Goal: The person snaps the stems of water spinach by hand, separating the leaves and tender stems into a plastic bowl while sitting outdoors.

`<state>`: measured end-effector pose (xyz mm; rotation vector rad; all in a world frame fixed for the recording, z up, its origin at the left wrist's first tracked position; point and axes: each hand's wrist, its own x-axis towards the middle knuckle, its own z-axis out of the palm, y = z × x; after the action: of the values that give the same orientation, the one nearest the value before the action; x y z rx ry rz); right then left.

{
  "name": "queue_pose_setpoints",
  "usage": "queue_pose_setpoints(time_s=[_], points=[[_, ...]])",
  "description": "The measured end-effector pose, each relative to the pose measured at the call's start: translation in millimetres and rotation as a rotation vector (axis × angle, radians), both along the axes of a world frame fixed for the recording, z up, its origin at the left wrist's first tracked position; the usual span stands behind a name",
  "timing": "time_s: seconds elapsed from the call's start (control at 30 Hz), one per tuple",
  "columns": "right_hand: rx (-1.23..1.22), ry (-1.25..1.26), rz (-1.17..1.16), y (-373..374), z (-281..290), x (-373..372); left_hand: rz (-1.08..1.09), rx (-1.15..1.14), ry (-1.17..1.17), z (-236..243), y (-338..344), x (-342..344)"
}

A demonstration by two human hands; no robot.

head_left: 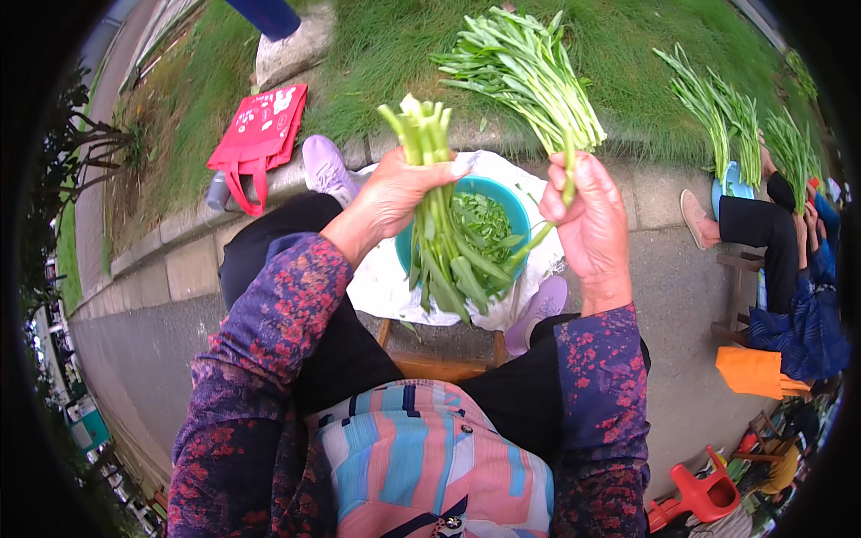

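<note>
My left hand (pixel 399 193) is closed round a bunch of green leafy stalks (pixel 430 233), pale ends upward and leaves hanging over a teal bowl (pixel 511 215). My right hand (pixel 583 211) pinches a single stalk (pixel 538 238), held at a slant beside the bunch. Chopped greens (pixel 475 220) lie in the bowl, which sits on a white sheet (pixel 366 291) between my feet in lilac shoes. Beyond my hands, a larger bundle of leafy stalks (pixel 516 72) lies along the grass edge.
A red tote bag (pixel 256 134) and grey bottle (pixel 217 193) lie at the curb on the left, near a blue post (pixel 265 13). At right a seated co-worker (pixel 753 224) holds greens near a blue basin (pixel 735 184). A red plastic stool (pixel 704 489) is at lower right.
</note>
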<state>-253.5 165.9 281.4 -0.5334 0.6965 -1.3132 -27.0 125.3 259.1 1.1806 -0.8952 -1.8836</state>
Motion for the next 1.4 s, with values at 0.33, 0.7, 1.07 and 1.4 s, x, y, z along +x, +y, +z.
queue_pose_setpoints(time_s=[0.33,0.7,1.07,1.4], points=[[-0.038,0.660,-0.247,-5,7,-3,-0.160,0.083,0.209,9,-1,19],[-0.058,0.527,-0.028,2,-8,51,-0.159,0.128,0.147,10,15,-19],[-0.043,0.574,0.002,0,-12,36,-0.131,0.142,0.121,8,14,-16],[0.051,0.392,-0.117,-4,-10,-16,-0.072,0.086,0.150,13,2,5]])
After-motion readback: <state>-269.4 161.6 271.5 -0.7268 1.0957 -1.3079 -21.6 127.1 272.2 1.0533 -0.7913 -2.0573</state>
